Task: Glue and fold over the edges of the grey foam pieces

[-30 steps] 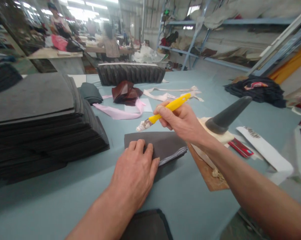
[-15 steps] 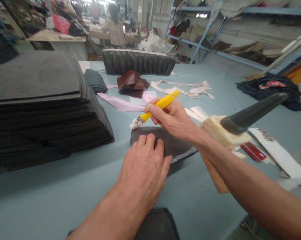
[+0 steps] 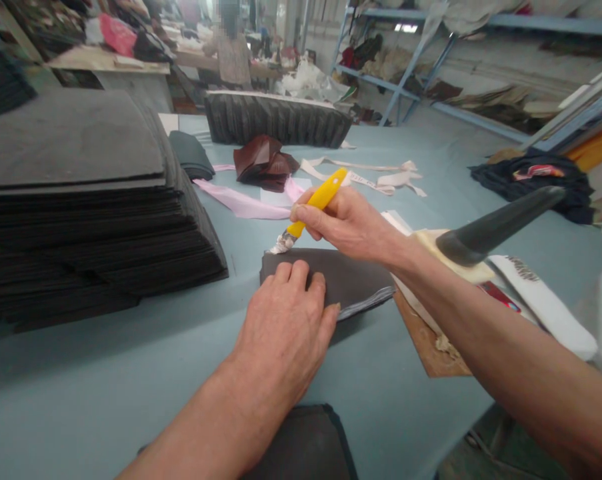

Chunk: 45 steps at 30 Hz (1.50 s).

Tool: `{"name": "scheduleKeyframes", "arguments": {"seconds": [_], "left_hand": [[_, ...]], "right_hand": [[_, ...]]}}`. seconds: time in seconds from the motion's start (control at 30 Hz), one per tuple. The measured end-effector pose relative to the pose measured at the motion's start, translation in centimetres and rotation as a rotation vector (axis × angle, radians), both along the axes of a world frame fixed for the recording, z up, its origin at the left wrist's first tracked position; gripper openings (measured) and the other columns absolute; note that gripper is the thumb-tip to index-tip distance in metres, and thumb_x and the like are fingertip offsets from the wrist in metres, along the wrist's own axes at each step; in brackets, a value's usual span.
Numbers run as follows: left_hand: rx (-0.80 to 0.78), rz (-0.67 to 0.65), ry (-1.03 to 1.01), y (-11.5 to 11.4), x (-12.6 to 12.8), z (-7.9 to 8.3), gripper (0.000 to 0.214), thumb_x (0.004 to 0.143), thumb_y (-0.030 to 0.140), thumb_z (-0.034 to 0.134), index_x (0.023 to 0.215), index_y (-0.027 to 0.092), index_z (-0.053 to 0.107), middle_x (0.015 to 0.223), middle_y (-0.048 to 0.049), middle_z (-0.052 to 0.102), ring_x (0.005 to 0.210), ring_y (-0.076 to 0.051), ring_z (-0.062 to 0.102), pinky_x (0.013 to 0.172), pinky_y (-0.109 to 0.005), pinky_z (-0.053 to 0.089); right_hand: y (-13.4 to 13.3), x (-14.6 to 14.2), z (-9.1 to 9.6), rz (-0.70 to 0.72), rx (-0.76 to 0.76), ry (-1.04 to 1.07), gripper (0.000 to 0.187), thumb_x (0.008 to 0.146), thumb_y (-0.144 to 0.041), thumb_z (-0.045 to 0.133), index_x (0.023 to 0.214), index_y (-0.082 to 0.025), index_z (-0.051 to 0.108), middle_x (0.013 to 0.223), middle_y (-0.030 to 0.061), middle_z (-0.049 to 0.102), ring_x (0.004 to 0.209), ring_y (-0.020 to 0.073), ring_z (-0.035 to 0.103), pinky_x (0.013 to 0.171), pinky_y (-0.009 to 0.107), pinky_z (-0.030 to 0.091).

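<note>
Here, right hand (image 3: 345, 225) grips one brush (image 3: 325, 192), left hand (image 3: 289, 315) on one stack (image 3: 357, 275).

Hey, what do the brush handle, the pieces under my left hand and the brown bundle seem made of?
Brush handle: likely plastic, smooth and evenly yellow. Pieces: matte and dark, perhaps fabric or synthetic leather; the look leaves it open. Brown bundle: maybe leather or coated cloth, given its sheen.

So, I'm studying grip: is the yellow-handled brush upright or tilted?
Tilted: the brush slants up rightward from its white-coated bristles.
</note>
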State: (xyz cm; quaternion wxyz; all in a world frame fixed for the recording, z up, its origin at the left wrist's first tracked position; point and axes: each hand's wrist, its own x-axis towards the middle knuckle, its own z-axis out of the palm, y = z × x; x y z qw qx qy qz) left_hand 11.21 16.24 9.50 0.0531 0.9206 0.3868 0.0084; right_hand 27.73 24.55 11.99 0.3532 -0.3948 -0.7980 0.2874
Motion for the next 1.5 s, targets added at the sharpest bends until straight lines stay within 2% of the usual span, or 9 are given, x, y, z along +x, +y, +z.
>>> {"name": "scheduleKeyframes", "arguments": {"seconds": [0.13, 0.33, 0.47, 0.7, 0.77, 0.9, 1.07, 1.27, 1.5], "left_hand": [[0.05, -0.038, 0.013, -0.2, -0.2, -0.2, 0.042, 0.111, 0.029, 0.036, 0.111, 0.022, 0.077, 0.126, -0.0131, 0.068, 0.119, -0.035, 0.057, 0.093, -0.053, 0.056], [-0.046, 0.058, 0.025, -0.1, 0.0, 0.2, 0.039, 0.11, 0.031, 0.041, 0.131, 0.018, 0.07, 0.136, -0.0171, 0.066, 0.129, -0.037, 0.057, 0.107, -0.058, 0.056], [0.001, 0.059, 0.006, 0.1, -0.1, -0.2, 0.045, 0.11, 0.033, 0.04, 0.141, 0.015, 0.066, 0.139, -0.0206, 0.065, 0.131, -0.04, 0.058, 0.106, -0.06, 0.058], [0.021, 0.025, 0.045, 0.2, -0.2, 0.0, 0.035, 0.105, 0.026, 0.045, 0.118, 0.017, 0.076, 0.142, -0.0211, 0.066, 0.134, -0.042, 0.06, 0.112, -0.065, 0.057], [0.024, 0.042, 0.016, 0.3, -0.3, -0.1, 0.034, 0.105, 0.028, 0.046, 0.118, 0.018, 0.077, 0.142, -0.0211, 0.066, 0.133, -0.042, 0.061, 0.111, -0.066, 0.057], [0.026, 0.062, -0.006, 0.5, -0.3, -0.1, 0.039, 0.105, 0.034, 0.047, 0.129, 0.017, 0.074, 0.143, -0.021, 0.065, 0.133, -0.043, 0.061, 0.114, -0.067, 0.057], [0.013, 0.039, 0.109, 0.6, 0.0, 0.6, 0.043, 0.105, 0.035, 0.041, 0.117, 0.016, 0.078, 0.148, -0.0209, 0.064, 0.137, -0.047, 0.057, 0.118, -0.071, 0.052], [0.085, 0.052, 0.05, 0.7, -0.4, -0.3, 0.059, 0.107, 0.043, 0.035, 0.146, 0.01, 0.066, 0.143, -0.0204, 0.068, 0.133, -0.044, 0.06, 0.118, -0.066, 0.055], [0.07, 0.044, 0.025, 0.8, -0.5, -0.2, 0.066, 0.107, 0.048, 0.028, 0.145, 0.009, 0.066, 0.139, -0.0214, 0.068, 0.131, -0.044, 0.061, 0.118, -0.065, 0.053]], "right_hand": [[0.2, 0.9, 0.5, -0.001, -0.009, -0.058, 0.05, 0.103, -0.061, 0.063, 0.075, -0.021, 0.06, 0.064, -0.0035, 0.054, 0.061, 0.0111, 0.045, 0.059, 0.03, 0.037], [0.3, 2.9, 1.1, 0.001, -0.007, -0.137, 0.053, 0.103, -0.065, 0.061, 0.077, -0.019, 0.063, 0.062, -0.0044, 0.052, 0.058, 0.0101, 0.042, 0.056, 0.03, 0.03], [0.0, 4.3, 1.2, -0.018, 0.01, -0.158, 0.055, 0.103, -0.067, 0.059, 0.078, -0.019, 0.064, 0.061, -0.005, 0.052, 0.058, 0.0099, 0.04, 0.056, 0.029, 0.028], [-0.8, 6.6, 1.2, -0.036, 0.044, -0.158, 0.06, 0.103, -0.073, 0.055, 0.074, -0.02, 0.06, 0.06, -0.0044, 0.051, 0.058, 0.0101, 0.039, 0.057, 0.029, 0.029], [-1.0, 7.2, 1.2, -0.055, 0.038, -0.161, 0.06, 0.103, -0.073, 0.056, 0.075, -0.02, 0.061, 0.061, -0.0044, 0.051, 0.059, 0.0105, 0.039, 0.057, 0.029, 0.029], [-1.5, 8.5, 1.1, -0.088, 0.02, -0.151, 0.058, 0.102, -0.073, 0.057, 0.076, -0.021, 0.061, 0.061, -0.0045, 0.05, 0.06, 0.0112, 0.039, 0.057, 0.029, 0.03], [-2.0, 10.0, 1.1, -0.13, 0.019, -0.187, 0.058, 0.101, -0.072, 0.058, 0.075, -0.021, 0.061, 0.061, -0.0043, 0.049, 0.061, 0.0117, 0.04, 0.059, 0.03, 0.031], [-2.8, 11.7, 1.2, -0.179, -0.006, -0.216, 0.053, 0.102, -0.065, 0.062, 0.075, -0.02, 0.063, 0.059, -0.0043, 0.048, 0.06, 0.0111, 0.039, 0.059, 0.03, 0.03], [-3.3, 13.0, 1.1, -0.219, -0.022, -0.234, 0.045, 0.105, -0.053, 0.062, 0.076, -0.02, 0.063, 0.058, -0.005, 0.053, 0.056, 0.0101, 0.043, 0.057, 0.029, 0.033]]}}
